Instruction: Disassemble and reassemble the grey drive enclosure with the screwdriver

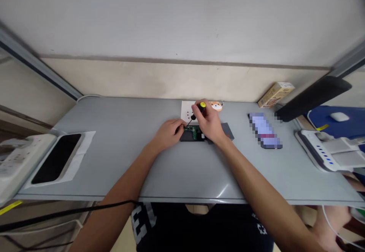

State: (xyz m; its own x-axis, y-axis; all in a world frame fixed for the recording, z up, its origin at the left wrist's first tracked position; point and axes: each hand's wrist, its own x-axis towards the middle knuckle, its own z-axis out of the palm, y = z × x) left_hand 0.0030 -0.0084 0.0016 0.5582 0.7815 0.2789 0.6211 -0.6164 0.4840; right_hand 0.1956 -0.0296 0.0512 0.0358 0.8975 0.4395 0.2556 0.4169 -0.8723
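Observation:
On the grey desk lies an opened dark electronic device point(186, 136) that looks like a phone, with its green circuit board point(194, 132) exposed. My right hand point(211, 122) is closed round a screwdriver point(202, 105) with a black handle and yellow end, tilted so its shaft points down left to the device's upper edge. My left hand point(169, 134) has its fingers curled at the device's upper left corner, close to the screwdriver's tip. The tip itself is too small to make out. A dark flat panel point(228, 131) lies partly under my right hand.
Behind the device are a white sheet point(185, 108) with small dark spots and an orange cartoon animal face point(216, 106). A lit phone point(265, 131), a box point(276, 94) and a power strip point(316, 151) stand right. Left are a dark-screened phone point(57, 158) and another power strip point(27, 157).

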